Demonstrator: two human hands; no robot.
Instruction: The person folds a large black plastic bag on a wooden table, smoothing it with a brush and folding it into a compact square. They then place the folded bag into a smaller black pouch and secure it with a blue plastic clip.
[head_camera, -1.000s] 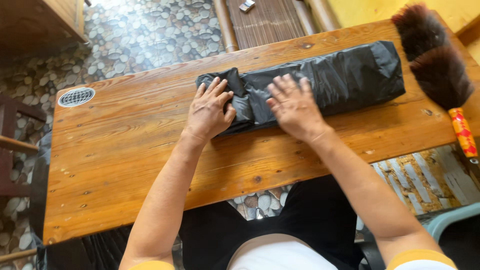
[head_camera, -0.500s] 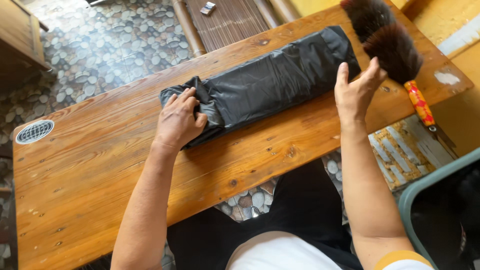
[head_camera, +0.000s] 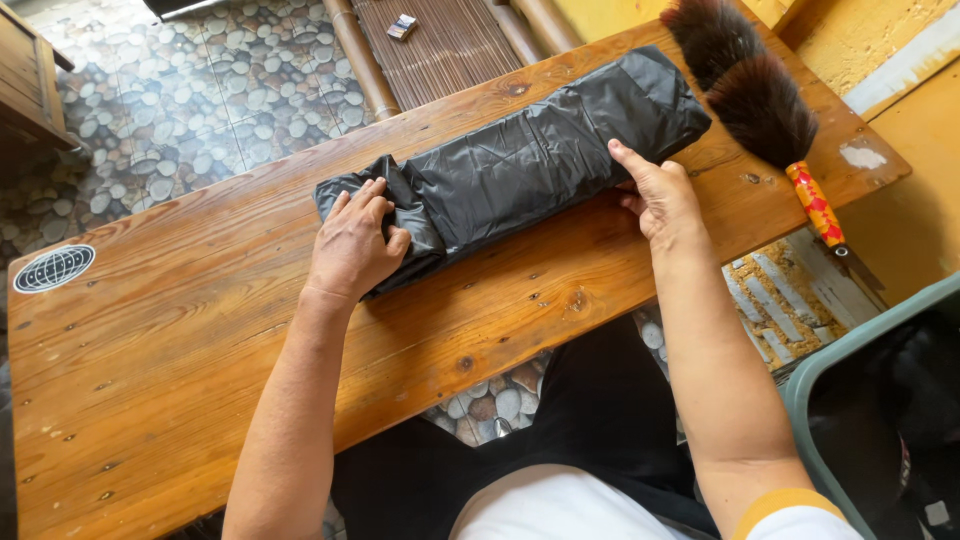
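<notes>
On the wooden bench (head_camera: 200, 340), a long folded black plastic bag (head_camera: 530, 160) lies slantwise. The left hand (head_camera: 352, 245) presses flat on its bunched near end, fingers spread, gripping nothing. The right hand (head_camera: 660, 195) rests against the bag's front edge towards the far end, fingers loosely curled, thumb on the plastic. The slick plastic could spring open or slide if pressure eases. The feather duster (head_camera: 760, 100) just beside the bag might get knocked off.
</notes>
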